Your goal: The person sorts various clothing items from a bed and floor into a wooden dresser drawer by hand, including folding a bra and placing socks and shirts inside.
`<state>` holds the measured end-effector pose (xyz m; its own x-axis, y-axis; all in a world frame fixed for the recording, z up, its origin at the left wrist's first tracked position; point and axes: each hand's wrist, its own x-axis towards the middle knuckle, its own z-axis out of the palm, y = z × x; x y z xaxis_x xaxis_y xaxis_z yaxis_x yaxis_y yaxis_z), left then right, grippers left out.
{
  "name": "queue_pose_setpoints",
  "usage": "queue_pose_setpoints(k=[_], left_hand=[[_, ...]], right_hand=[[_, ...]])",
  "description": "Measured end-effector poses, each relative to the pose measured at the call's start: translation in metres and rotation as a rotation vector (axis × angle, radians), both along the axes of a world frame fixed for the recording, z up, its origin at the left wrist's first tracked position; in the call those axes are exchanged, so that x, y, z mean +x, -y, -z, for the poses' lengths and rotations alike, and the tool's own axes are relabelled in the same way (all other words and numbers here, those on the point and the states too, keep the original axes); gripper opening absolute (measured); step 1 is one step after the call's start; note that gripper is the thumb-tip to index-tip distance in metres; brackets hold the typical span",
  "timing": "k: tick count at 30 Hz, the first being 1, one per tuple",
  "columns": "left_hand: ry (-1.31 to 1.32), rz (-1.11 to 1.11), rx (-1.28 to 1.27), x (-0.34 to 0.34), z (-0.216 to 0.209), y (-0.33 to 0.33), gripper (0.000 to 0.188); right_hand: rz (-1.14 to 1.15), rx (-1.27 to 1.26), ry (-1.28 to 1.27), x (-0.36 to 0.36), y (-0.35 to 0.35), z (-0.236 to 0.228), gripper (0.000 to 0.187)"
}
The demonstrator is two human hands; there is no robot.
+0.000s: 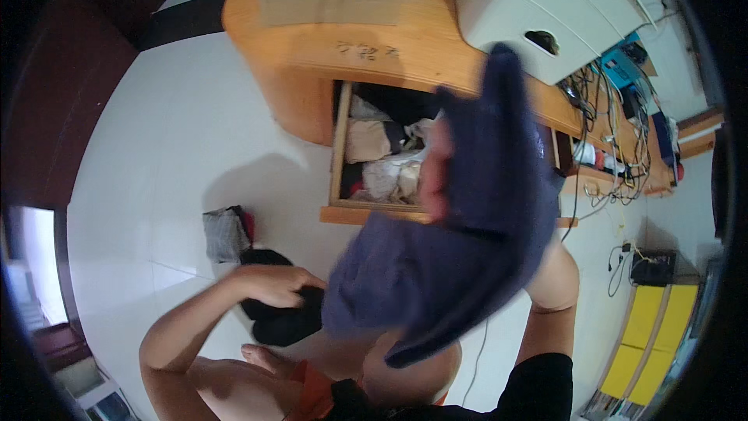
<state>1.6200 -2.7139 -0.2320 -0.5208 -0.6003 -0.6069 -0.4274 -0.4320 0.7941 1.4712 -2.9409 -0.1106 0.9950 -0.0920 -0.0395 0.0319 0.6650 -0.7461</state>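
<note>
A dark blue cloth garment (467,257), blurred by motion, hangs large in front of me, its kind hard to make out. My right hand (438,175) grips it from behind, with fingers curled over its left edge and the rest of the hand hidden. On the left, my left hand (276,287) is closed, its fingertips at a black garment (284,326) on the floor, close to the blue cloth's edge. Beyond that hand lies a small folded stack with a grey checked cloth (224,235) and some red.
An open drawer (340,148) of folded clothes juts from a wooden desk (296,54). A cardboard box (335,12) and a white case (545,8) stand on top. Tangled cables (596,101) run along the right, where yellow panels (647,339) stand. My bare legs are below.
</note>
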Motion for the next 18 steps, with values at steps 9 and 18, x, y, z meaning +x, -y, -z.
queue_pose_setpoints(k=[9, 18], left_hand=[[0.145, -0.173, -0.223, 0.043, 0.019, -0.072, 0.051], [0.119, -0.908, -0.291, 0.054, -0.067, -0.073, 0.062]], right_hand=[[-0.143, 0.433, -0.314, 0.039, -0.104, 0.061, 0.027], [-0.092, -0.277, -0.146, 0.045, -0.127, 0.094, 0.035]])
